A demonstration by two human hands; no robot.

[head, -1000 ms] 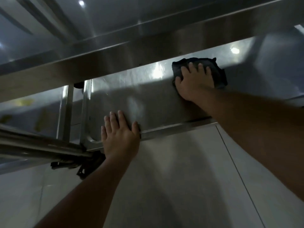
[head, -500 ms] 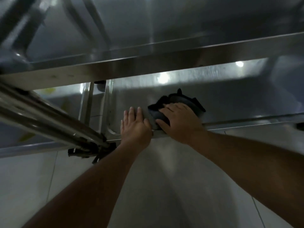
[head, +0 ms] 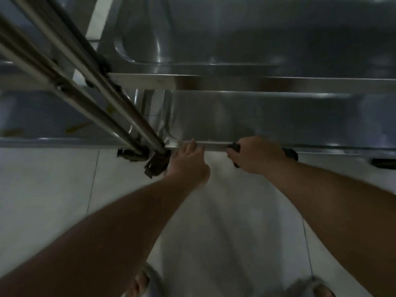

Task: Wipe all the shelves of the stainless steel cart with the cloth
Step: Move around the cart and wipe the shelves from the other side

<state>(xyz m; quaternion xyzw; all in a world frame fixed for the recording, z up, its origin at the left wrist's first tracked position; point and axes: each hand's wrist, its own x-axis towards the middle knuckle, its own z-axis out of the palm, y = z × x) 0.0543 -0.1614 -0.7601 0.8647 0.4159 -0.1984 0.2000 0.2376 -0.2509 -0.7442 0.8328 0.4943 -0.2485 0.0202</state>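
Note:
The stainless steel cart fills the upper half of the head view, with its bottom shelf under a higher shelf. My right hand grips the dark cloth at the bottom shelf's front rim; the cloth pokes out on both sides of the hand and is mostly hidden. My left hand rests on the same rim near the left corner, fingers fairly straight. The frame is motion-blurred.
The cart's steel handle tubes slant from the upper left down to a black caster beside my left hand. Another caster shows at the right. Pale floor tiles lie below, with my feet at the bottom edge.
My right hand has dragged the cloth from deep on the bottom shelf back to its front rim. The camera has risen and tilted down; my left hand stays at the rim.

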